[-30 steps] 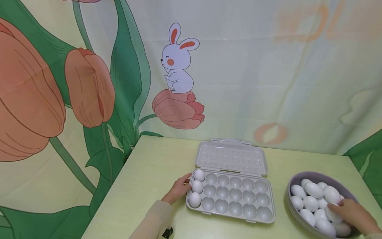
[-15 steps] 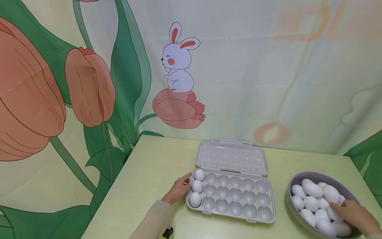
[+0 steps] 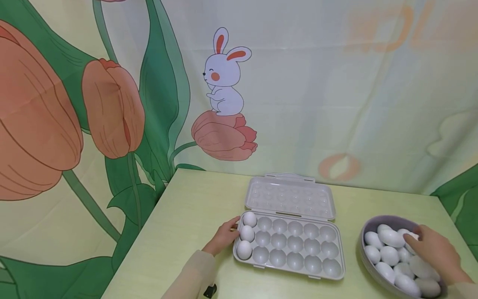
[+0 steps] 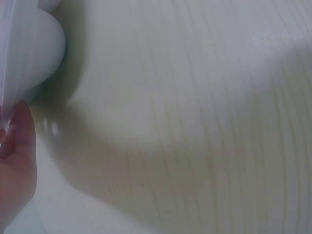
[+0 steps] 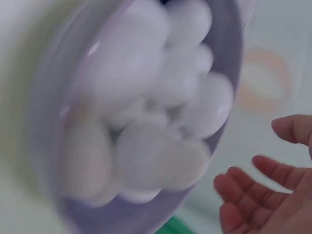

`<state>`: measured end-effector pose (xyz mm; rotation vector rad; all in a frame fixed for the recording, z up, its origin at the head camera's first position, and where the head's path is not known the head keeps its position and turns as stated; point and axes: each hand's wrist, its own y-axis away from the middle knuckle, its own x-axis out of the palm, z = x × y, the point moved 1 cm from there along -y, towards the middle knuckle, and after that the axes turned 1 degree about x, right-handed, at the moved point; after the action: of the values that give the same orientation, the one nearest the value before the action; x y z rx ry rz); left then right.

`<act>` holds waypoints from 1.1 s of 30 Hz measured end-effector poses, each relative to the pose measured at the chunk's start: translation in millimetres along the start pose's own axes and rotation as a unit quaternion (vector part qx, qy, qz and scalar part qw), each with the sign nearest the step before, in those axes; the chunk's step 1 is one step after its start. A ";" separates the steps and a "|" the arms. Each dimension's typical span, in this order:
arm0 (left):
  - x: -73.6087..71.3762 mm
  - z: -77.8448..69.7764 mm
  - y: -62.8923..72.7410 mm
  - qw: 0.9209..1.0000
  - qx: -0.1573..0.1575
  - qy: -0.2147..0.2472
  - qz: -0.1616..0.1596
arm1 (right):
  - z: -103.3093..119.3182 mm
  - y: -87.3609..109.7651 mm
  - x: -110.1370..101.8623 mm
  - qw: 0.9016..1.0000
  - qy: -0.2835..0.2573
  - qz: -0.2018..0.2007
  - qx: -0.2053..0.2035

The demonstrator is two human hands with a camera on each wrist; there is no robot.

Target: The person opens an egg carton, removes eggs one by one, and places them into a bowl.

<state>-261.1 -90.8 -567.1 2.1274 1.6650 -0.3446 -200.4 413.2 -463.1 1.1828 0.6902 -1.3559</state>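
Observation:
A grey plastic egg box (image 3: 287, 270) lies with its lid folded back on the table. White eggs (image 3: 247, 233) fill its leftmost column of cups; the other cups hold none. At the box's left end, my left hand (image 3: 223, 237) grips the rim; the left wrist view shows the fingers (image 4: 23, 129) against the edge, below a rounded cup (image 4: 46, 46). My right hand (image 3: 437, 251) hovers over a purple-grey bowl (image 3: 367, 263) heaped with white eggs (image 3: 389, 255). In the right wrist view its fingers (image 5: 278, 173) are spread and relaxed, apart from the eggs, holding nothing.
The box's raised lid (image 3: 289, 195) lies back towards the patterned wall cloth (image 3: 291, 104). A small black object (image 3: 210, 290) is by the left sleeve at the table's (image 3: 194, 195) front. The bowl stands right of the box.
My right hand has released an egg at the bowl's front right and moved up and back over the heap. That egg now lies among the others. The left hand stays at the box.

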 end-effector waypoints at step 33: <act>0.0 3.8 -2.6 1.000 0.003 0.009 0.007 | 234.1 9.1 150.0 0.910 -0.132 0.088 -0.382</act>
<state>-263.4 -92.1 -570.9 2.1528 1.6598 -0.3280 -225.6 143.0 -524.1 0.4078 0.7904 -0.9217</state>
